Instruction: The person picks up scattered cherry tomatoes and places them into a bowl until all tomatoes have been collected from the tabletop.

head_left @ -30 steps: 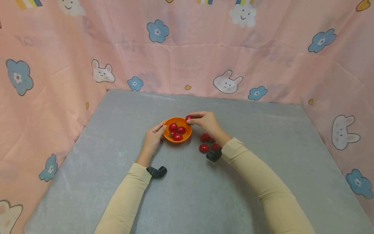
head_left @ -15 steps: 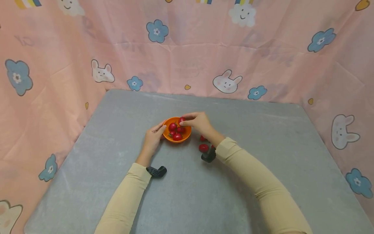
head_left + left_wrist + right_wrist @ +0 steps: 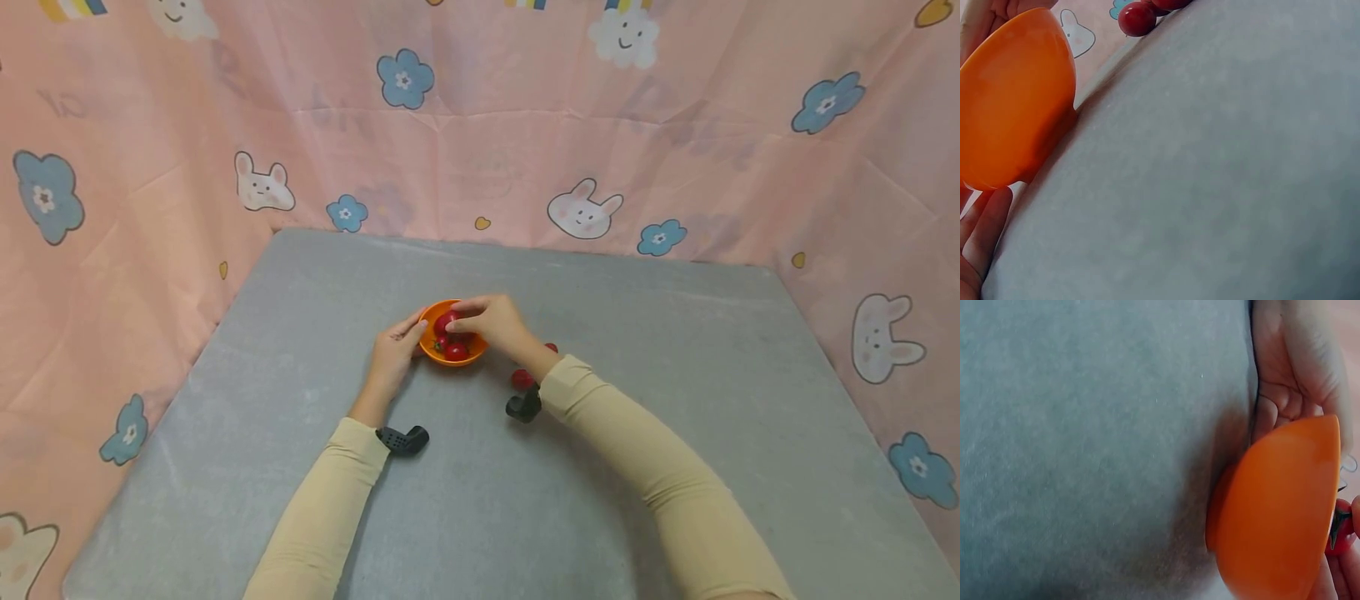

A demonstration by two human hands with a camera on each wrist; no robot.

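Observation:
An orange bowl (image 3: 426, 343) stands on the grey table with several red cherry tomatoes (image 3: 456, 352) inside. My left hand (image 3: 392, 354) grips its left rim, thumb on the edge and fingers along the outer wall; the left wrist view shows the bowl's side (image 3: 1016, 94) with fingers (image 3: 988, 228) against it. Over the bowl's inside is my right hand (image 3: 498, 325), its thumb and fingers pinching a cherry tomato. In the right wrist view, that cherry tomato (image 3: 1340, 540) with its green stem shows just past the rim, partly hidden by the bowl.
Loose cherry tomatoes lie right of the bowl, one (image 3: 522, 379) near the right wrist camera (image 3: 523, 406), another (image 3: 551, 347) partly covered by the forearm. A pink printed curtain (image 3: 480, 167) surrounds the grey table (image 3: 465, 500) at the back and sides.
My right hand has moved left and slightly nearer, carrying the cherry tomato from the bowl's right rim to over its middle. My left hand and the bowl have stayed in place.

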